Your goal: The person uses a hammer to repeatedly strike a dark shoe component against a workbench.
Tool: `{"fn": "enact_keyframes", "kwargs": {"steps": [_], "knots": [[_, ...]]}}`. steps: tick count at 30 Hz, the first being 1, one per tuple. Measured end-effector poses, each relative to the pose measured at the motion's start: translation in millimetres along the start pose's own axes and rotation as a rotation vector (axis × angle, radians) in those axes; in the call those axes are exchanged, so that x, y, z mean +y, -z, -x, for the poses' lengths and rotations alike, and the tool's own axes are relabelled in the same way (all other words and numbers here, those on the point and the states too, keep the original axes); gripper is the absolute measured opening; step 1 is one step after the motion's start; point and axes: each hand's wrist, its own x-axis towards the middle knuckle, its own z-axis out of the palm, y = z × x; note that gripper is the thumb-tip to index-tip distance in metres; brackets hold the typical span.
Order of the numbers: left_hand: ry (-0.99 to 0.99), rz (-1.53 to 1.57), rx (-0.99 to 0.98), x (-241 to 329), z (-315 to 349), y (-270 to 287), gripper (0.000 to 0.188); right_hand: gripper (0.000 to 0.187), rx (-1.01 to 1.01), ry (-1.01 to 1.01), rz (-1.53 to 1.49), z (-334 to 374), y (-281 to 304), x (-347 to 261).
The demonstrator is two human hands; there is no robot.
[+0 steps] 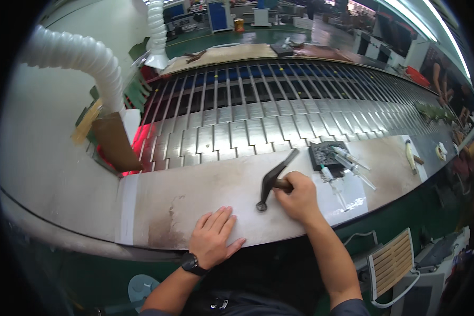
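Observation:
My right hand (299, 196) grips the wooden handle of a claw hammer (273, 179); its dark metal head rests with the striking face down on the worn steel work surface (195, 189). My left hand (214, 237) lies flat, fingers spread, on the same surface just left of the hammer's face, a dark watch on its wrist. To the right of the hammer lie a dark circuit board (324, 152) and several clear syringes (347, 166) on a white sheet.
Behind the work surface runs a slatted metal conveyor (258, 110). A white corrugated duct (84, 58) hangs at left above a brown card. A small tool and tape roll (438, 152) lie far right. A slatted chair back (391, 260) stands lower right. Other people work at the far right.

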Motion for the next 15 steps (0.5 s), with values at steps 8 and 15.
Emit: {"fn": "enact_keyframes", "kwargs": {"steps": [8,15], "knots": [[-0.037,0.001,0.027,-5.2,5.9,-4.2,0.066,0.027,-0.023,0.078,0.051,0.3,-4.6,-1.8],[-0.016,-0.005,0.018,-5.8,4.5,-6.3,0.068,0.029,0.094,-0.040,-0.279,5.0,3.8,-3.9]]}}
